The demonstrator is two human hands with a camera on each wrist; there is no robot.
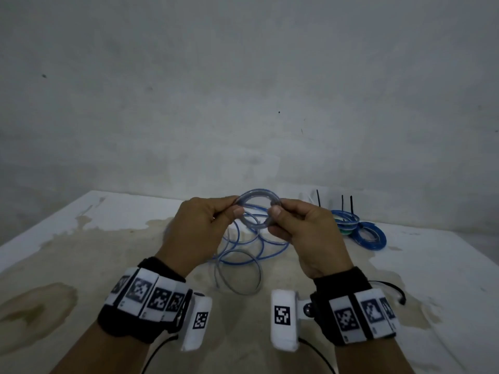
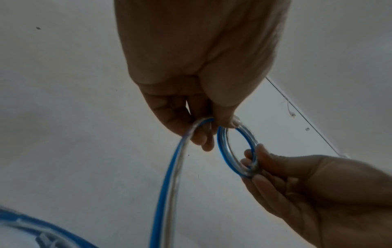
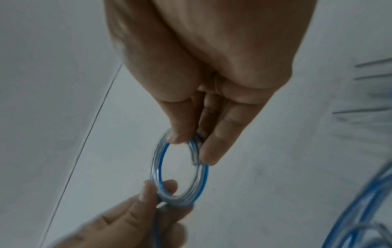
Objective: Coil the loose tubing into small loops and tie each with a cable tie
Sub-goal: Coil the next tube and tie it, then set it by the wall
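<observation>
A small coil of clear, blue-striped tubing (image 1: 258, 194) hangs in the air above the table between both hands. My left hand (image 1: 208, 222) pinches its left side, thumb on top. My right hand (image 1: 299, 225) pinches its right side. The coil (image 2: 237, 151) shows as a tight ring in the left wrist view, with a loose tail (image 2: 167, 184) running down from the left fingers. The same ring (image 3: 180, 171) appears in the right wrist view. More loose tubing (image 1: 243, 255) lies in wide loops on the table below.
Tied blue coils (image 1: 359, 230) with upright black cable tie tails (image 1: 351, 205) lie at the back right. The white table (image 1: 81, 252) is stained brown. A grey wall (image 1: 243, 90) rises behind it.
</observation>
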